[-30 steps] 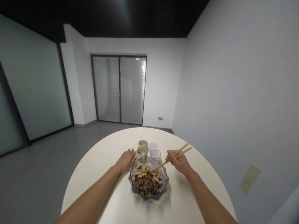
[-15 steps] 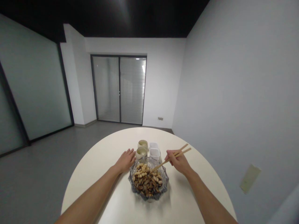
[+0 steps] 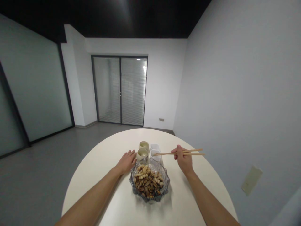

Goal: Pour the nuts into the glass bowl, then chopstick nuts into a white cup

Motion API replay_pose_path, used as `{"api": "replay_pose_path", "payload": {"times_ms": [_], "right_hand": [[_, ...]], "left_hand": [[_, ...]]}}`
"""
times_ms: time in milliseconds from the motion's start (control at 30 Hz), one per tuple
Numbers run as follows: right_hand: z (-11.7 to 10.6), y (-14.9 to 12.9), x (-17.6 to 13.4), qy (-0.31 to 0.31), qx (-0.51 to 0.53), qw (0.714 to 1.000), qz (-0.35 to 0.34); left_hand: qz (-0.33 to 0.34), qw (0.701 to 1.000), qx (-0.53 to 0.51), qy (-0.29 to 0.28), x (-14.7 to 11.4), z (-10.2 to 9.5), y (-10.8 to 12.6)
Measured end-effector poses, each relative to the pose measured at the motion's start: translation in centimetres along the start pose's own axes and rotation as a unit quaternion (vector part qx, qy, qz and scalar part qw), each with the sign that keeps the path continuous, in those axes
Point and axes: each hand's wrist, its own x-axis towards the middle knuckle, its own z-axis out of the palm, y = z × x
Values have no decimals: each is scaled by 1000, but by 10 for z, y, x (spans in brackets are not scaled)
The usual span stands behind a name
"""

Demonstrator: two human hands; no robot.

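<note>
Chopsticks (image 3: 181,153) in your right hand (image 3: 183,160), pinched in fingers, lying flat, tips over near white square cup (image 3: 155,154). Cannot tell if tips hold anything. Your left hand (image 3: 127,161) open, flat on round table (image 3: 98,163), touching glass bowl (image 3: 164,185) of nuts and seeds (image 3: 148,180). No writing seen.

**A round white table and what rests on it**

The round table (image 3: 178,204) has a plain cream-white top. A cut-glass bowl (image 3: 165,185) of mixed nuts and seeds stands near its middle. Just behind the bowl sit four small cups in a tight cluster: two pale yellow-green round cups (image 3: 142,153) to the left, two white square cups (image 3: 155,153) to the right. The left hand (image 3: 127,162) lies flat on the tabletop, just left of the bowl.
</note>
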Motion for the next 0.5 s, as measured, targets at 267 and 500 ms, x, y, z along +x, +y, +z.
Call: {"api": "replay_pose_path", "payload": {"times_ms": [267,500], "right_hand": [[9,18,4,88,-26,996,7],[19,36,3,55,-51,997,13]], "left_hand": [[2,1000,-20,17,2,5,-3],[7,1000,-5,16,2,3,-2]]}}
